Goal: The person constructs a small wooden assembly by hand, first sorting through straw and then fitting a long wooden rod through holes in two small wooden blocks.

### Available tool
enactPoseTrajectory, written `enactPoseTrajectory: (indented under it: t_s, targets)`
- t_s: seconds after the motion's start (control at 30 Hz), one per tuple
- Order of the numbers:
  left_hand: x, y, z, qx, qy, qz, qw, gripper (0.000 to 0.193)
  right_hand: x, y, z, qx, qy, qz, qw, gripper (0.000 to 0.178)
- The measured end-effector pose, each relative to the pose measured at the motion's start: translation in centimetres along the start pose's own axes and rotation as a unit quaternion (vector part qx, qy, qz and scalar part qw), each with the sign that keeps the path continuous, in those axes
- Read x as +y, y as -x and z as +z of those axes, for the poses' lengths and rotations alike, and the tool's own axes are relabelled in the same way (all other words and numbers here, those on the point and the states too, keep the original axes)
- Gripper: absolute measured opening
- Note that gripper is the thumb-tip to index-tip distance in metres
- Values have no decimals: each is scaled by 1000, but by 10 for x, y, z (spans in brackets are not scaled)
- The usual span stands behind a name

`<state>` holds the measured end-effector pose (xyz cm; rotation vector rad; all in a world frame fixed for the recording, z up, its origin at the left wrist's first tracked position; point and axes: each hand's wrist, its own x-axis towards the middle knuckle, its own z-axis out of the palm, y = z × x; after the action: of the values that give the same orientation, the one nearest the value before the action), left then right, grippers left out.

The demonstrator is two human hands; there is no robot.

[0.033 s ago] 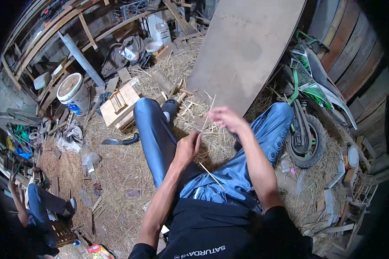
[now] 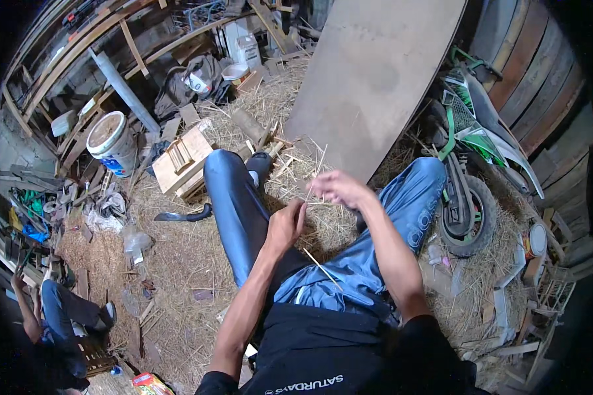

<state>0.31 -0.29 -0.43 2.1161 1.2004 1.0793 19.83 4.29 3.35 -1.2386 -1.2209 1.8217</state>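
My left hand [image 2: 285, 226] is closed, pinching the lower end of a thin pale wooden strip [image 2: 320, 160] above the gap between my knees. The strip slants up and away from me. At the strip, just above my left hand, are the bent, closed fingers of my right hand [image 2: 341, 189]; they partly cover it. Another slim strip [image 2: 323, 269] lies across my lap on the blue trousers. To the left of my leg, a dark-bladed knife [image 2: 182, 214] with a curved handle rests on the littered ground.
A wooden block [image 2: 188, 158] stands beyond my left knee, near a white bucket [image 2: 112, 141]. A large board [image 2: 375, 72] leans ahead. A green-and-white motorbike [image 2: 471, 164] stands at right. At lower left another person [image 2: 62, 309] sits. Straw and shavings cover the ground.
My right hand has shifted slightly left and down along the strip, toward my left hand. The strip's upper end has tilted a little left. My left hand stays in place.
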Motion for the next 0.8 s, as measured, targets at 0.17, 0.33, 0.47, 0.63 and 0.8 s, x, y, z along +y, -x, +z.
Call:
enactPoseTrajectory:
  t_s: [0.17,0.33,0.47,0.63,0.8]
  targets:
    - [6,1,-4,-8,-22,3,1000,12,-5,0,-15,60,-17,-54,997,23]
    - [-4,2,2,3,-56,32,998,10,12,-4,0,77,97,-108,986,22]
    - [-4,3,1,2,-44,31,999,11,6,-8,-2,113,95,-101,984,22]
    - [-8,4,4,3,-54,37,998,10,4,-4,5,88,66,-68,992,24]
    - [-7,3,2,-32,-82,23,996,15,15,-18,-16,117,31,-104,987,25]
